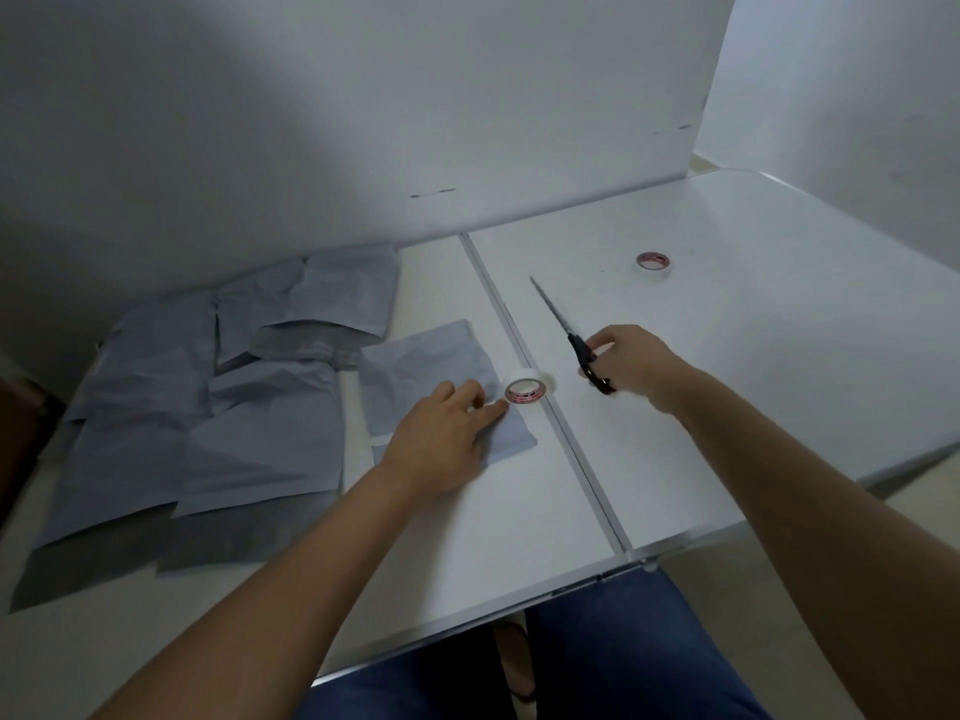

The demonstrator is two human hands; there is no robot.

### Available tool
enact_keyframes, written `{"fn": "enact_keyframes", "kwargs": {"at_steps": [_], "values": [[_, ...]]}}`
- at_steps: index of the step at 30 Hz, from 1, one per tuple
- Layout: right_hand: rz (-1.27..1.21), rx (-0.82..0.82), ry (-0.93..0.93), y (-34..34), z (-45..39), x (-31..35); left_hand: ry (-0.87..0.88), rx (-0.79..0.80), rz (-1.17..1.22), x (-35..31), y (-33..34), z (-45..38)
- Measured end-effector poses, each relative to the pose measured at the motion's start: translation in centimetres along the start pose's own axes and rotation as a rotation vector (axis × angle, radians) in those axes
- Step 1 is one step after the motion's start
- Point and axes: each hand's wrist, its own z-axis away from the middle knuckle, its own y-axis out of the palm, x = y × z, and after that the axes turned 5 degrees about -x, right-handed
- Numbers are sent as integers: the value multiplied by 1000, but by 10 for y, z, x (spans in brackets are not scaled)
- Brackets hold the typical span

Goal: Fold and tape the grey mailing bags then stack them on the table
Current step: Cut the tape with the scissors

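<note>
A folded grey mailing bag [431, 363] lies on the white table [701, 407] just left of the centre seam. My left hand [441, 441] rests flat on its near right part, fingertips beside a roll of white tape [525, 391]. My right hand [631, 363] grips the dark handles of a pair of scissors [563, 327], blades pointing away to the far left. Several unfolded grey mailing bags [208, 423] lie spread over the table's left side.
A second roll of white tape [653, 263] sits farther back on the right half of the table. A white wall panel [363, 122] stands along the table's far edge. My legs in blue trousers [597, 662] are below the near edge.
</note>
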Motion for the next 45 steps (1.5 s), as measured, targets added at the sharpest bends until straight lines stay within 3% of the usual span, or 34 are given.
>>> {"fn": "enact_keyframes", "kwargs": {"at_steps": [2,7,10,14,20,25,34,38,41,45], "values": [[-200,81,19,-1,10,4,-11,-2,-14,-5,0,-3],[-355,212,7,-8,45,12,-36,13,-19,-6,1,-2],[-276,327,114,-11,61,14,-31,8,-11,-2,2,1],[-30,663,86,-19,84,5,-17,-6,-19,-1,0,4],[2,481,234,-7,80,-5,-51,-1,-18,-4,0,5],[15,395,252,1,73,-1,-67,28,-53,-8,-3,3],[224,418,106,-10,83,-5,-92,61,-81,-12,-5,0],[64,222,2,-8,79,-8,-103,62,-77,-12,-4,0],[170,116,-41,0,71,-11,-105,58,-72,-12,-4,0],[137,333,56,-25,64,-7,-111,54,-61,-13,-4,-2]]}}
